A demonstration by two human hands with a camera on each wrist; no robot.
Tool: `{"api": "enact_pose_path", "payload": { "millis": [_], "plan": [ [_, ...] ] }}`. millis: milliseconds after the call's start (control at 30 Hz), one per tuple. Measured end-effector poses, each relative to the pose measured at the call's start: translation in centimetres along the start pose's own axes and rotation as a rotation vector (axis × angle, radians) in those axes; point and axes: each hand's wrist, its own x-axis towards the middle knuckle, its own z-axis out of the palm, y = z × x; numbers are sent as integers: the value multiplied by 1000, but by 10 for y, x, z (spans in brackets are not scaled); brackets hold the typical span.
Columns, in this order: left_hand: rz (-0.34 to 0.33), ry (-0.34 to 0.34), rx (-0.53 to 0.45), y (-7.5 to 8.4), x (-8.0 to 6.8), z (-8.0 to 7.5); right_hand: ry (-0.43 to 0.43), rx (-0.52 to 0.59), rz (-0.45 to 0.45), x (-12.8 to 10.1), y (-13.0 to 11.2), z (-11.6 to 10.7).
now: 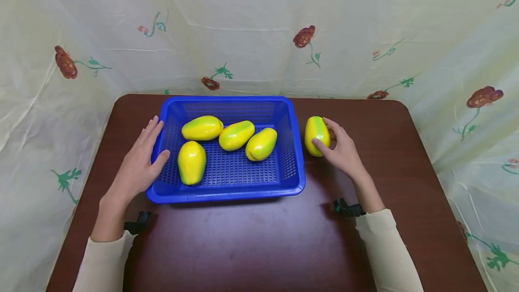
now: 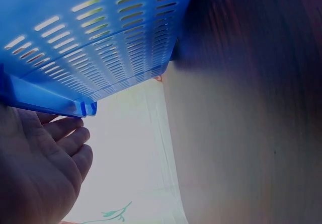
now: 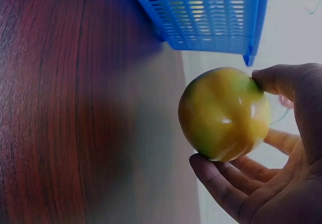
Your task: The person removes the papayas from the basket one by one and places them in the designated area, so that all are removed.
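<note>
The right hand (image 1: 343, 150) is curling its thumb and fingers around a yellow-green mango (image 1: 316, 135) that is sitting on the tabletop (image 1: 405, 170) just beside the right wall of the blue basket (image 1: 298, 148), toward the far edge. The left hand (image 1: 139, 163) is resting with relaxed, straight fingers against the basket's left rim, holding nothing, while four more mangoes (image 1: 236, 135) are lying inside. The mango is looking glossy, smooth and probably light and rigid, so gripping around its broad middle is likely safest against slipping.

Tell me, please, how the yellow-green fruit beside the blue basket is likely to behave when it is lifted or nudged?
The fruit looks smooth and glossy, so it may slip in the right hand. Its rounded, egg-like shape suggests it would roll on the table if nudged. It keeps its shape under the fingertips, so probably stiff.
</note>
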Motion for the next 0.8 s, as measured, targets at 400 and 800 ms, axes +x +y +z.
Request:
{"api": "enact_pose_path", "payload": {
  "millis": [400, 800],
  "plan": [
    [-2, -5, 13, -1, -2, 0, 4, -10, 43, 2, 8, 4],
    [29, 6, 7, -2, -1, 1, -33, -28, 72, 1, 15, 9]
  ]
}}
